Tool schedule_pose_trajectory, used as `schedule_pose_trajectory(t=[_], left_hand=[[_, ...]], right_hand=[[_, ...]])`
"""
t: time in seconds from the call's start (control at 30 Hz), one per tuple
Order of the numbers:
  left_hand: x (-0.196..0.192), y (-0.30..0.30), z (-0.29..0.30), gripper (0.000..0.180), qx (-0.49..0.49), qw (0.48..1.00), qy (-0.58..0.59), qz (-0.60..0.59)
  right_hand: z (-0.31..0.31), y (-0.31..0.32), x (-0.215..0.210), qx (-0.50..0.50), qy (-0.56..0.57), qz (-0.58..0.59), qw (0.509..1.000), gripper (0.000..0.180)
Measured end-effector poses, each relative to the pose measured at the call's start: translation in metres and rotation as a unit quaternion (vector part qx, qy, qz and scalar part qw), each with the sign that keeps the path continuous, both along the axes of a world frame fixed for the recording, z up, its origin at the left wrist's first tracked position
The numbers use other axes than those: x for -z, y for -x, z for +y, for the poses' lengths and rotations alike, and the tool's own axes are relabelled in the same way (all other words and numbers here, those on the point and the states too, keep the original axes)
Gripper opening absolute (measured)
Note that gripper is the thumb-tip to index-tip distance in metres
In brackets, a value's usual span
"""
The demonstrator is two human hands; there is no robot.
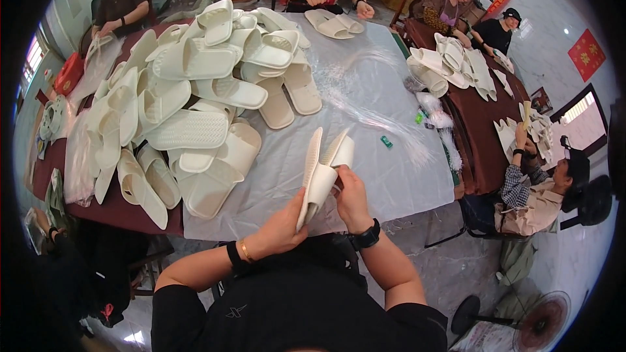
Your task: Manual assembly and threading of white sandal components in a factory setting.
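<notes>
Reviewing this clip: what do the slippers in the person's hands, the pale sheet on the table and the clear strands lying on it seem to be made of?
Held slippers: probably moulded foam or soft plastic, matte off-white; smooth straps and textured footbeds suggest it.
Pale sheet: likely thin plastic film; creases and soft sheen.
Strands: possibly plastic, glossy; they glint, but the type stays open.

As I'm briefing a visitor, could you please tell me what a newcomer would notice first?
A big heap of cream slippers rises left of centre. Below and right of it, the left hand and right hand hold a pair of slippers. At upper right, a red sign brightens the pale wall.
</notes>
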State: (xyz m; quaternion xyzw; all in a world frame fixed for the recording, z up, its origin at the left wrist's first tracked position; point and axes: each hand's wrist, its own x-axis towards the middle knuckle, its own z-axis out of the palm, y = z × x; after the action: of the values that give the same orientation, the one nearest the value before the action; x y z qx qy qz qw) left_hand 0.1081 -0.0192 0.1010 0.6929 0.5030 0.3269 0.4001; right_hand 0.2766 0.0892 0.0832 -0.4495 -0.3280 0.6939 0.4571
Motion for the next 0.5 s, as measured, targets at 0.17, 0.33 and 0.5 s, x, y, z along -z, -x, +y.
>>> schedule_pose_trajectory(t=[0.17, 0.33, 0.5], left_hand=[[0.017, 0.012, -0.008, 0.074, 0.015, 0.993, -0.105, 0.051], [-0.002, 0.019, -0.013, 0.065, 0.056, 0.988, -0.114, 0.086], [-0.028, 0.051, -0.008, 0.050, 0.018, 0.993, -0.100, 0.060]], right_hand=[[-0.006, -0.009, 0.016, 0.031, 0.122, 0.130, 0.984, 0.035], [-0.005, -0.018, 0.027, 0.120, 0.078, 0.223, 0.964, 0.027], [0.011, -0.045, 0.013, 0.222, 0.022, 0.176, 0.959, 0.016]])
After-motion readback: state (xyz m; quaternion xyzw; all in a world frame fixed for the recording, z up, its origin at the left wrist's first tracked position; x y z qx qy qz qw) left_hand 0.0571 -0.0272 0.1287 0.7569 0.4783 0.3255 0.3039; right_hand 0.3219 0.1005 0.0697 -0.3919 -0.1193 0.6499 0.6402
